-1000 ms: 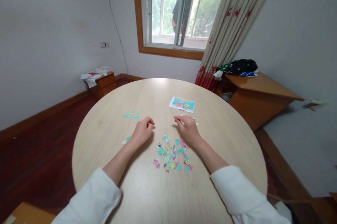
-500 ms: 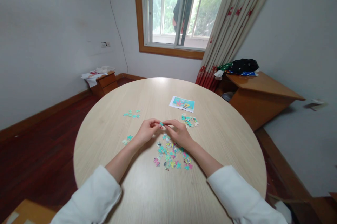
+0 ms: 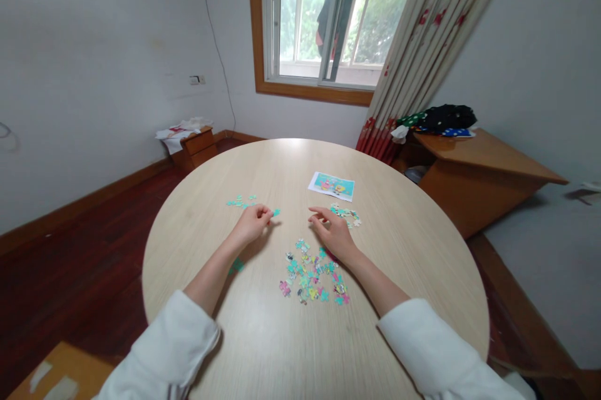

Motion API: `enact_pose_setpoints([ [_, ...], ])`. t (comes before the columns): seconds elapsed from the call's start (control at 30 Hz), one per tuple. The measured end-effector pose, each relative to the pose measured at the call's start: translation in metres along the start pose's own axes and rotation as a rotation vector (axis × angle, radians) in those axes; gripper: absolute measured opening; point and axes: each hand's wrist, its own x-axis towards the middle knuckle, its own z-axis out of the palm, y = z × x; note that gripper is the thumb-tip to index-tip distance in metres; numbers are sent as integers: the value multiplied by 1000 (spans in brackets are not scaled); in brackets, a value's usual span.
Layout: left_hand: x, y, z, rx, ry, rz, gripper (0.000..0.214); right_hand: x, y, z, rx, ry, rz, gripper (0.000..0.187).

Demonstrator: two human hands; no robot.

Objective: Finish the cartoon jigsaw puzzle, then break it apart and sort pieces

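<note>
- The left hand (image 3: 253,225), just left of centre, was curled almost closed, its fingertips pinching a teal puzzle piece (image 3: 276,213) low over the table.
- The right hand (image 3: 334,234), right of centre, held nothing; its fingers were loosely spread, the index pointing left.
- A small mixed cluster (image 3: 346,215) lay just beyond the right hand, and a teal cluster (image 3: 241,202) lay just beyond the left.
- The pile of loose pieces (image 3: 312,275) sat lower centre, between the forearms.
- A reference picture (image 3: 331,186) lay higher up on the round wooden table (image 3: 413,262).
- The pinch looked light, so the piece might slip. A dragging forearm could scatter the pile.
</note>
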Motion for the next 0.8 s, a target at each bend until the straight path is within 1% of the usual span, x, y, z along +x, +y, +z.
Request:
enact_pose_setpoints([
  [0.07, 3, -6, -14, 80, -62, -24, 19, 0, 0, 0, -7, -4, 6, 24],
  [0.13, 4, -13, -30, 142, -168, -84, 20, 0, 0, 0, -15, -11, 6, 24],
  [0.2, 3, -17, -45, 139, -286, -166, 23, 0, -1, 1, -19, -17, 3, 24],
  [0.23, 2, -19, -51, 148, -333, -182, 24, 0, -1, 1, -20, -20, 1, 24],
  [0.33, 1, -19, -65, 212, -417, -203, 24, 0, -2, 1, -17, -25, -1, 25],
  [0.43, 3, -19, -69, 275, -468, -218, 23, 0, -2, 1, -17, -27, 2, 25],
  [0.53, 6, -20, -69, 288, -487, -205, 25, 0, -2, 1, -27, -31, 7, 26],
  [0.8, 6, -19, -65, 240, -460, -228, 28, 1, 2, -1, -49, -23, 27, 26],
])
